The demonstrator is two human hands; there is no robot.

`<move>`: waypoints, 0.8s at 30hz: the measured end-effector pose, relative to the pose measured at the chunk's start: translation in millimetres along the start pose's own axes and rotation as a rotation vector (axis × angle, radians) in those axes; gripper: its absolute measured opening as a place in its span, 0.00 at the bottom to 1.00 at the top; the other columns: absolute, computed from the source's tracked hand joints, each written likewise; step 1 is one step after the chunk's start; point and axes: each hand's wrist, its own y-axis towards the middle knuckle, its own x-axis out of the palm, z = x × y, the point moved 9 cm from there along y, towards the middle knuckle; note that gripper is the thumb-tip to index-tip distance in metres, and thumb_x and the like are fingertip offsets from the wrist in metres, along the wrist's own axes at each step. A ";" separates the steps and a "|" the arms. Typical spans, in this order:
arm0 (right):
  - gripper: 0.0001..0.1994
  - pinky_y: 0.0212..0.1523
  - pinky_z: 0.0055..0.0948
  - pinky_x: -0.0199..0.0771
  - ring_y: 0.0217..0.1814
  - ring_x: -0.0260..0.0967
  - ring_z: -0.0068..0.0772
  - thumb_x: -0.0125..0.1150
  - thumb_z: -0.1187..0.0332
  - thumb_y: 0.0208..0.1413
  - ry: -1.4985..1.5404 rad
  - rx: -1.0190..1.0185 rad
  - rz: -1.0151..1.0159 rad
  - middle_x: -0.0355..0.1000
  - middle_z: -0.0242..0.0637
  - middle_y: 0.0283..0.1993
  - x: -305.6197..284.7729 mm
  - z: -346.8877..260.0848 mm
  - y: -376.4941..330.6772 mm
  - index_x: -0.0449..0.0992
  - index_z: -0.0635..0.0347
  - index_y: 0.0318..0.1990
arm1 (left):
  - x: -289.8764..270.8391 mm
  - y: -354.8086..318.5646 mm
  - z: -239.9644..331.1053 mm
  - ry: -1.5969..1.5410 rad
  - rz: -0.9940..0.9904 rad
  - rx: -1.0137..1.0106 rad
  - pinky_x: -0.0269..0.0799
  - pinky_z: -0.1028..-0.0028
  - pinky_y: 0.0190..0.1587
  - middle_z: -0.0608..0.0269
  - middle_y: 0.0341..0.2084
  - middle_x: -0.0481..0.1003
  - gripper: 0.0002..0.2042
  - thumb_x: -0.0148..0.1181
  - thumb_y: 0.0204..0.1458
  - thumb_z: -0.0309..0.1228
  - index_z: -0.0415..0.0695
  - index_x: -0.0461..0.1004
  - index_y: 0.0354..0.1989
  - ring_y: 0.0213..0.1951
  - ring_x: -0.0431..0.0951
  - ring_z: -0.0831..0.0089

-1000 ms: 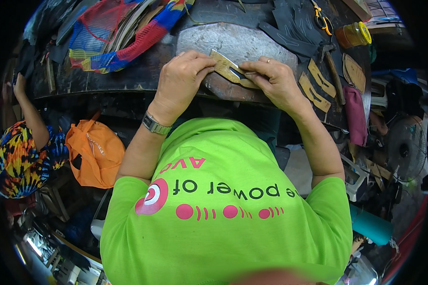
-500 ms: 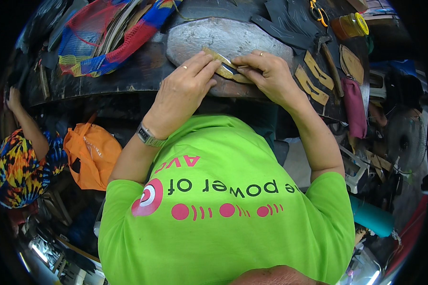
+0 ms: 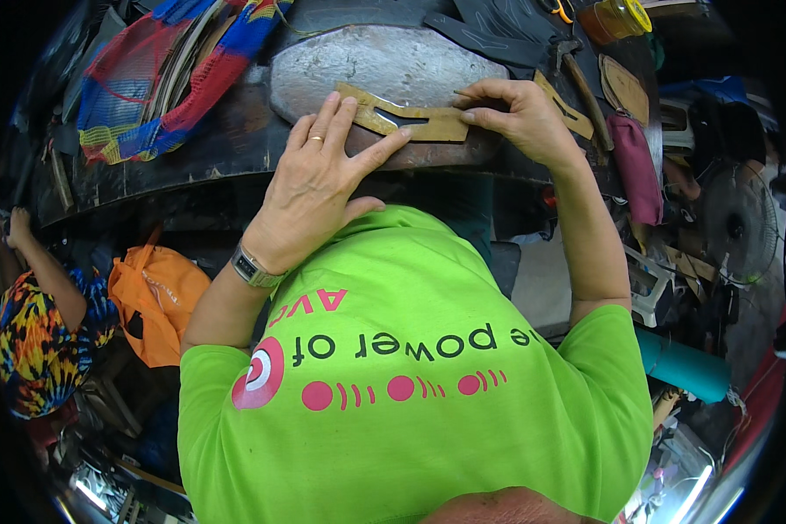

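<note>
A tan cardboard template (image 3: pixel 437 131), angled, with a slot cut through its middle, lies flat on the smooth grey stone slab (image 3: pixel 393 70) at the table's near edge. My left hand (image 3: pixel 314 157) rests over its left end, fingers stretched out and thumb apart, fingertips pressing it. At the right end is my right hand (image 3: pixel 520 118), its thumb and fingers pinched together. A small thin tip pokes out by its index finger, and the rest of that thing is hidden. Beyond the right hand lies a similar cardboard template (image 3: pixel 568 109), partly covered.
A hammer (image 3: pixel 585 92), a maroon pouch (image 3: pixel 635 166) and a yellow-lidded jar (image 3: pixel 616 19) are on the right. Dark sheets (image 3: pixel 489 39) lie behind the slab. A colourful mesh bag (image 3: pixel 162 79) sits at left. Another person's patterned sleeve (image 3: pixel 39 341) shows far left.
My left hand has spread out flat, and the template beneath now lies level and more exposed. My right hand has moved toward its right end. The whole view has shifted slightly.
</note>
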 end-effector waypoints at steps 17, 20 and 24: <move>0.11 0.50 0.27 0.76 0.43 0.77 0.24 0.69 0.73 0.58 -0.049 -0.021 0.126 0.81 0.33 0.40 -3.8 0.7 1.8 0.83 0.65 0.47 | 5.1 1.5 5.4 0.062 -0.041 -0.024 0.57 0.51 0.71 0.32 0.69 0.60 0.44 0.76 0.46 0.39 0.65 0.62 0.75 0.73 0.57 0.40; 0.09 0.43 0.23 0.75 0.38 0.74 0.20 0.68 0.71 0.60 0.111 -0.085 0.318 0.80 0.30 0.35 -33.0 6.0 -3.3 0.84 0.63 0.46 | 4.3 1.9 5.5 0.071 -0.043 -0.024 0.57 0.52 0.70 0.32 0.69 0.60 0.43 0.75 0.47 0.38 0.64 0.62 0.75 0.73 0.58 0.40; 0.09 0.45 0.20 0.73 0.42 0.73 0.16 0.67 0.72 0.63 0.230 -0.082 0.291 0.80 0.28 0.41 -45.4 11.2 -15.1 0.85 0.65 0.47 | 3.9 2.3 6.3 0.075 -0.036 -0.029 0.57 0.53 0.70 0.32 0.69 0.61 0.42 0.75 0.48 0.37 0.64 0.63 0.74 0.73 0.58 0.40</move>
